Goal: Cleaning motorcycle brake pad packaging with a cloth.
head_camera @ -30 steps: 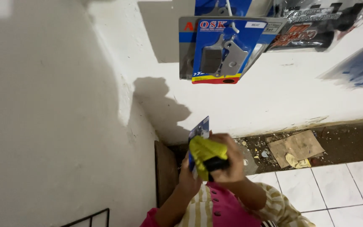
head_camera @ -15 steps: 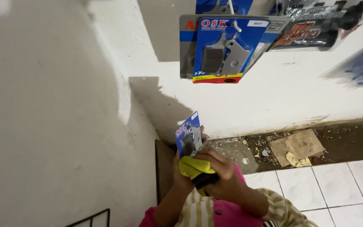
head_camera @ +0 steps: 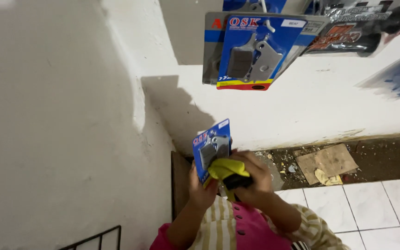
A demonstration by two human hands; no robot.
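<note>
Yellow soft cloth, bunched in right hand, presses one glossy blue blister pack gripped by left hand; two similar packs hang above.

Glossy plastic blister pack, metal part inside; soft matt yellow cloth; rough white wall.

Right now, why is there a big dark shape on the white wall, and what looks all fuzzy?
Head view: light from the front throws a dark shadow of the hanging blue blister packs onto the white wall; the blue and dark packs at the top right corner are blurred; the left hand holds a blue pack, sharp enough to see, with the yellow cloth under the right hand.
</note>
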